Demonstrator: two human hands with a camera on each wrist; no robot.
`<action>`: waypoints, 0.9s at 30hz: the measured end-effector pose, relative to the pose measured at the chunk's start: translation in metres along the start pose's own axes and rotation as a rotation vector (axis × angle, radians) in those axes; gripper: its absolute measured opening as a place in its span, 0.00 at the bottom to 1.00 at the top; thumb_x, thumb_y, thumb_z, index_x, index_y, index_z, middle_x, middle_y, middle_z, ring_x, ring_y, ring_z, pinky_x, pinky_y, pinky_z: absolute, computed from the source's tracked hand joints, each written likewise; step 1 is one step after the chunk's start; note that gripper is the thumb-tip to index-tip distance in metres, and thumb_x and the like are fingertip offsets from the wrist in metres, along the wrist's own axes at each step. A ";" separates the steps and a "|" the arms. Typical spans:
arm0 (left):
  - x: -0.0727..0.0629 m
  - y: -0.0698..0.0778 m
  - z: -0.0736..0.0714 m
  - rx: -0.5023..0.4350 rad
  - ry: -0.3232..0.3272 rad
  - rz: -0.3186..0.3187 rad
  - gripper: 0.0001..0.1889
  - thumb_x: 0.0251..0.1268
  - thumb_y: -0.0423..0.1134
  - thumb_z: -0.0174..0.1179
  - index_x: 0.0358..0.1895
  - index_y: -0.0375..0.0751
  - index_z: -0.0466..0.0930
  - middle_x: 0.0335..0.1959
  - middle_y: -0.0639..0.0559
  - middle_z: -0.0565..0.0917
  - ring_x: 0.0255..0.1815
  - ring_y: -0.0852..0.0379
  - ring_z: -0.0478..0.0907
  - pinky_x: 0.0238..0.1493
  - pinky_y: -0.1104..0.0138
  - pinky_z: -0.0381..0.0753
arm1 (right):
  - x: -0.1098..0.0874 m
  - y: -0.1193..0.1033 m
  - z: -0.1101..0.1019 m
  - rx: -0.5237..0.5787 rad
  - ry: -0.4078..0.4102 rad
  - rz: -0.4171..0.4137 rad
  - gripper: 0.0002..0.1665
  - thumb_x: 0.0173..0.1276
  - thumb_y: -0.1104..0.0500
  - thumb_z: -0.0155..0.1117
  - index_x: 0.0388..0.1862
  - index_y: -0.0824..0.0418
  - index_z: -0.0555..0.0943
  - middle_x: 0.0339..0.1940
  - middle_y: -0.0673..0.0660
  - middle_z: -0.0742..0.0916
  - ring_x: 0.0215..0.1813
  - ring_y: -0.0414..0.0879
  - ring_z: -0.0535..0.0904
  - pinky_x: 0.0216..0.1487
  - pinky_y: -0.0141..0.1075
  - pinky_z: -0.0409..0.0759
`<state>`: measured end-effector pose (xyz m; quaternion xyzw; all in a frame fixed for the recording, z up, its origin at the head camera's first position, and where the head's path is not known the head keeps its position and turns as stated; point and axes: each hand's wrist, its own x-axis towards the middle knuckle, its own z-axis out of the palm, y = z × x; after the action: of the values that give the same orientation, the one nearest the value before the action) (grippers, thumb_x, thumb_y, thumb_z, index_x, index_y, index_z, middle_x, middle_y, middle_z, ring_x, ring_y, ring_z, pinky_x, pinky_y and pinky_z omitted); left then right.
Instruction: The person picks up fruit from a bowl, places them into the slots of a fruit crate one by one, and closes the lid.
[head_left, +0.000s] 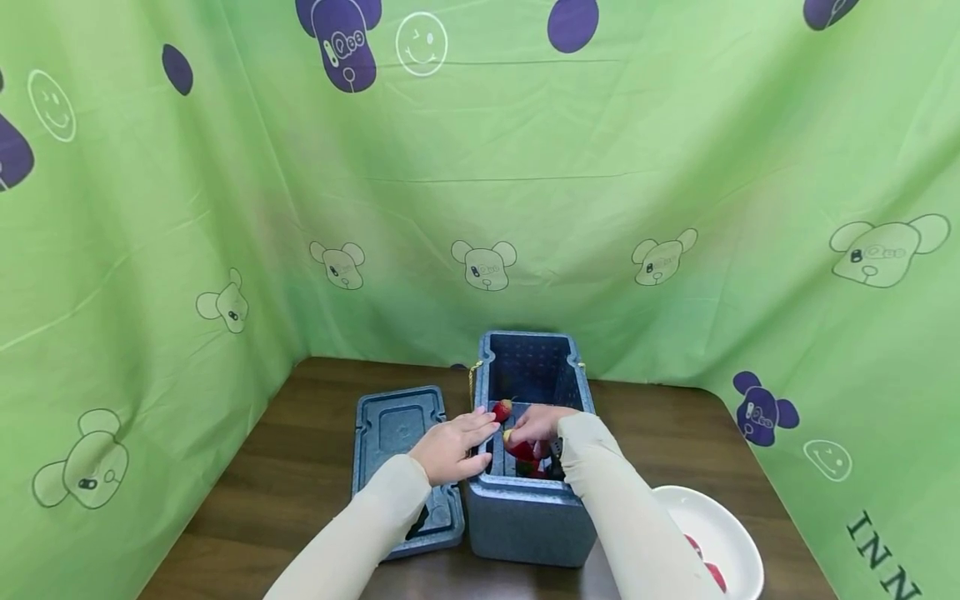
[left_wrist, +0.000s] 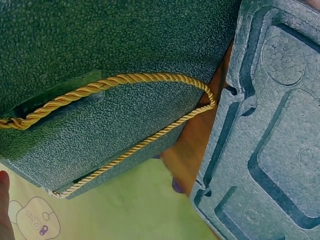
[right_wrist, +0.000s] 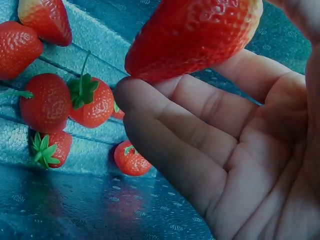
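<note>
A deep blue-grey foam box [head_left: 532, 521] with a yellow rope handle [left_wrist: 145, 77] stands open on the table. My right hand [head_left: 542, 423] is inside its near half and pinches a large red strawberry [right_wrist: 195, 40] between thumb and fingers. Several strawberries [right_wrist: 45, 102] with green leaves lie on the grooved foam surface below. On the box's left rim rests my left hand [head_left: 453, 447], fingers fairly straight, their tips beside another strawberry [head_left: 502, 410]. Only a sliver of that hand enters the left wrist view.
Left of the box lies its foam lid [head_left: 397, 421], flat on the brown wooden table [head_left: 300, 467]. A white plate [head_left: 738, 533] with red pieces [head_left: 716, 575] is at the right, partly behind my right sleeve. Green printed cloth [head_left: 525, 167] hangs around the table.
</note>
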<state>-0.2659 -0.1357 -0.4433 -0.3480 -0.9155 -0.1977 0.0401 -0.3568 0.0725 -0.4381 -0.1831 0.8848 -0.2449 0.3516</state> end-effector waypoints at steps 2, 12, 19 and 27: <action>0.000 0.000 0.001 0.004 0.003 0.006 0.26 0.68 0.45 0.50 0.66 0.37 0.70 0.68 0.47 0.69 0.71 0.50 0.61 0.68 0.61 0.61 | -0.001 0.000 0.000 0.005 0.009 -0.004 0.16 0.59 0.51 0.59 0.35 0.62 0.85 0.23 0.53 0.84 0.25 0.45 0.81 0.33 0.35 0.81; 0.002 0.000 0.000 0.031 -0.007 0.004 0.26 0.68 0.46 0.50 0.66 0.37 0.71 0.68 0.48 0.70 0.71 0.51 0.62 0.67 0.62 0.62 | -0.002 0.002 -0.004 0.148 0.033 -0.081 0.15 0.57 0.63 0.57 0.40 0.69 0.83 0.24 0.51 0.83 0.26 0.42 0.80 0.29 0.31 0.79; 0.005 0.003 -0.005 0.058 -0.047 0.001 0.26 0.69 0.48 0.48 0.66 0.38 0.71 0.68 0.47 0.69 0.71 0.52 0.62 0.66 0.63 0.64 | -0.012 -0.009 -0.023 0.213 0.013 -0.172 0.20 0.57 0.66 0.58 0.48 0.75 0.79 0.23 0.48 0.83 0.24 0.37 0.76 0.23 0.27 0.71; 0.005 0.005 -0.008 0.078 -0.090 -0.018 0.27 0.68 0.49 0.49 0.67 0.40 0.70 0.69 0.48 0.68 0.72 0.53 0.60 0.68 0.65 0.60 | -0.040 -0.013 -0.066 0.104 0.084 -0.235 0.21 0.59 0.64 0.62 0.51 0.72 0.80 0.30 0.50 0.86 0.31 0.39 0.80 0.31 0.33 0.79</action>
<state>-0.2668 -0.1324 -0.4330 -0.3464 -0.9266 -0.1463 0.0104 -0.3743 0.1021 -0.3683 -0.2568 0.8573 -0.3374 0.2919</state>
